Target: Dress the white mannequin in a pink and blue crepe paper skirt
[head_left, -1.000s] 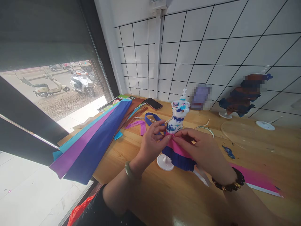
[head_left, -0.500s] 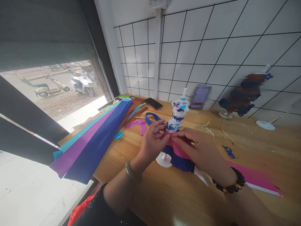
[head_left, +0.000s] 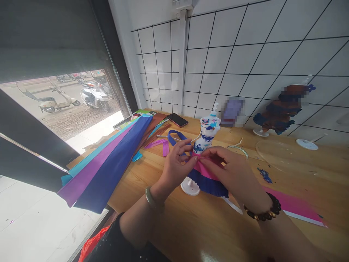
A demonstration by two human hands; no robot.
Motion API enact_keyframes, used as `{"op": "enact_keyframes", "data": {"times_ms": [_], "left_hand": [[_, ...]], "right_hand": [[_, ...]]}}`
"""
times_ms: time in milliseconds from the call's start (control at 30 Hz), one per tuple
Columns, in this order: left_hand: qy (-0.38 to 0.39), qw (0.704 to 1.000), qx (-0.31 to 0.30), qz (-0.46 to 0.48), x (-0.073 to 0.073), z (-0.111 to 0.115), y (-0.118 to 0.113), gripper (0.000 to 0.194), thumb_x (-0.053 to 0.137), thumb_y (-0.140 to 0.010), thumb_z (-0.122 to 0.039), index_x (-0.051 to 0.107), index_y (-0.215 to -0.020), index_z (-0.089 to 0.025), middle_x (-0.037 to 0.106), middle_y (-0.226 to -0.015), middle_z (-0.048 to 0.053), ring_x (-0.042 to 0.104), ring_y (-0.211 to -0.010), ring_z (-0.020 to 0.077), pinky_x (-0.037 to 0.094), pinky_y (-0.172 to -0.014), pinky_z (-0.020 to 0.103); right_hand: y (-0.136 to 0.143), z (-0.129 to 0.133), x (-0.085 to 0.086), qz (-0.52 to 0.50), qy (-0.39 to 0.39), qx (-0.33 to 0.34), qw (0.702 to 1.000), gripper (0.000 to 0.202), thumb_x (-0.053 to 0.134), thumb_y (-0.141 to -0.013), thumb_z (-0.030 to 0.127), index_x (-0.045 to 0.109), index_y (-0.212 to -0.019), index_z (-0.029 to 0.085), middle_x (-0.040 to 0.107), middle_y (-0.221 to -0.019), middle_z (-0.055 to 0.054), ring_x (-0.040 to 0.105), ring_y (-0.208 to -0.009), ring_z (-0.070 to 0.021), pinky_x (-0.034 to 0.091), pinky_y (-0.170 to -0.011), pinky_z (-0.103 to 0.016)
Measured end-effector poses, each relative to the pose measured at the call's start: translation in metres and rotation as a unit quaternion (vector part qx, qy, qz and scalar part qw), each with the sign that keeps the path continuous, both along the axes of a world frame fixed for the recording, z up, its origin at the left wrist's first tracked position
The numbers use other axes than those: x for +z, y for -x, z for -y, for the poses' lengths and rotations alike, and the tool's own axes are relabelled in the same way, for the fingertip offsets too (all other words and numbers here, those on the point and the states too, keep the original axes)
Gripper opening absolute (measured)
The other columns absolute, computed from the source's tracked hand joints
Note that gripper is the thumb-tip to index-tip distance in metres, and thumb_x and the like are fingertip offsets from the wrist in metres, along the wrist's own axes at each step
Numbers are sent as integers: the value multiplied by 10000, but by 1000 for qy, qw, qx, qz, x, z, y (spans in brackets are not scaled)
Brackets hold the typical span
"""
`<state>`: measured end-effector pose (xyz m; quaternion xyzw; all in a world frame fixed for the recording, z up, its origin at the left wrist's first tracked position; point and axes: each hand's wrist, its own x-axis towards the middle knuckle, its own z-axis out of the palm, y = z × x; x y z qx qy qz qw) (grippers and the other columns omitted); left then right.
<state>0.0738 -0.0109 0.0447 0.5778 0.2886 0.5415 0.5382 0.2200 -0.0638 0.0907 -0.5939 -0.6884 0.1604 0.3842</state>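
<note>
And here, at the waist of the mannequin (head_left: 209, 127), the pink band (head_left: 205, 170) is pinched by left hand (head_left: 177, 159) and right hand (head_left: 231, 168), presumably so it's kept snug.

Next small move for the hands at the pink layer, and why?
Probably press the pink layer snugly against the dress form at the waist: the right hand seems to pinch its top edge there, and the left hand meets it at that spot.

Left grip (head_left: 176, 162), right grip (head_left: 233, 169) pinching pink band (head_left: 208, 169), mannequin (head_left: 208, 133)
</note>
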Motion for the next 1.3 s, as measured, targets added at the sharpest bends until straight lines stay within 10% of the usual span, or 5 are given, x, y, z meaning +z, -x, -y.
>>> {"op": "enact_keyframes", "data": {"times_ms": [1300], "left_hand": [[20, 1000, 9, 21, 2, 2, -1, 478, 688, -717, -253, 479, -1142, -189, 578, -899, 39, 569, -842, 131, 467, -684, 223]], "right_hand": [[10, -1, -10, 7, -37, -13, 999, 89, 549, -825, 274, 596, -879, 222, 633, -813, 2, 575, -748, -142, 455, -626, -253]]}}
